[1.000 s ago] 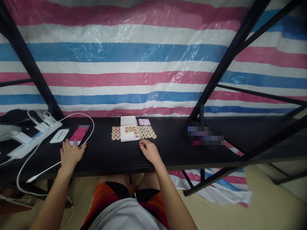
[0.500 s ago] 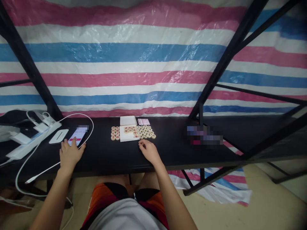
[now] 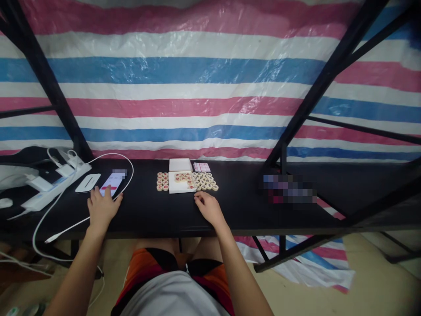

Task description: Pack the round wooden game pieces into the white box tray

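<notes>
My left hand (image 3: 104, 208) lies with its fingers spread on the black table, fingertips at the lower edge of a smartphone (image 3: 115, 179) whose lit screen shows a red button. My right hand (image 3: 210, 208) rests on the table with its fingers loosely curled in; nothing shows in them. Just beyond it stands an open white box (image 3: 177, 188) with several red-marked Chinese chess pieces (image 3: 183, 177) inside. More red-marked pieces (image 3: 160, 181) sit in rows left of the box. Dark-marked pieces (image 3: 206, 181) are grouped at its right.
Behind the box lies its white lid (image 3: 180, 165), beside a pink-and-white card (image 3: 201, 167). A white flat device (image 3: 87, 183), a white cable (image 3: 133, 169) and a power strip (image 3: 49, 191) with plugs are at the left. A blurred-out item (image 3: 289, 189) lies at the right. Black frame bars (image 3: 302, 103) rise behind.
The view has turned slightly left, so everything appears shifted to the right. Both hands stay in nearly the same places on the table, and the chess pieces have not moved.
</notes>
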Tool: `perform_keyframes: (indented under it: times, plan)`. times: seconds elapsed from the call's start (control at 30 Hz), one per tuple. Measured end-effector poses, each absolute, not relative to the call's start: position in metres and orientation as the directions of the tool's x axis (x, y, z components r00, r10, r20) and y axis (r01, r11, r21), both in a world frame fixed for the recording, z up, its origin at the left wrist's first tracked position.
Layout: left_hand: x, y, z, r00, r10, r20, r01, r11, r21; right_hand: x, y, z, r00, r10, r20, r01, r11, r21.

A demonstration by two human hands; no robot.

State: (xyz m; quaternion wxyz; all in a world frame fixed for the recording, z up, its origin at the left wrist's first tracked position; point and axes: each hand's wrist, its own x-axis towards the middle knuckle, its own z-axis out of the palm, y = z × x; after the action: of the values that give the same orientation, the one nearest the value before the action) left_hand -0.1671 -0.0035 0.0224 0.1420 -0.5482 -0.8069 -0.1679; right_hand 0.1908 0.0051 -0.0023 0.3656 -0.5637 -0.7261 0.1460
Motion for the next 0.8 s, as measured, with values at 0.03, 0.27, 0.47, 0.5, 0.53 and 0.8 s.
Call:
perform_keyframes:
  times: [0.03, 0.27, 0.47, 0.5, 0.53, 0.8]
  plan:
    - [-0.167, -0.004, 0.023, -0.340, 0.831, 0.440, 0.938, 0.332, 0.097, 0.191, 0.005, -0.002, -0.098, 0.926, 0.364, 0.712, 0.320, -0.624]
    - [-0.148, -0.002, 0.024, -0.013, 0.885, 0.465, 0.986, -0.067, 0.154, 0.189, 0.006, -0.001, -0.071, 0.938, 0.340, 0.734, 0.280, -0.619]
    - [-0.078, -0.008, 0.025, 0.298, 0.912, 0.281, 0.833, -0.392, 0.391, 0.188, 0.009, -0.005, 0.020, 0.923, 0.383, 0.803, 0.214, -0.556]
    - [-0.068, -0.008, 0.026, 0.315, 0.909, 0.274, 0.817, -0.406, 0.409, 0.188, 0.010, -0.006, 0.028, 0.923, 0.383, 0.806, 0.206, -0.555]
    - [-0.060, -0.008, 0.026, 0.323, 0.907, 0.270, 0.808, -0.413, 0.420, 0.188, 0.010, -0.006, 0.032, 0.924, 0.381, 0.807, 0.201, -0.556]
    - [-0.050, -0.007, 0.015, 0.378, 0.877, 0.298, 0.811, -0.469, 0.350, 0.189, 0.012, -0.009, 0.027, 0.930, 0.366, 0.799, 0.199, -0.567]
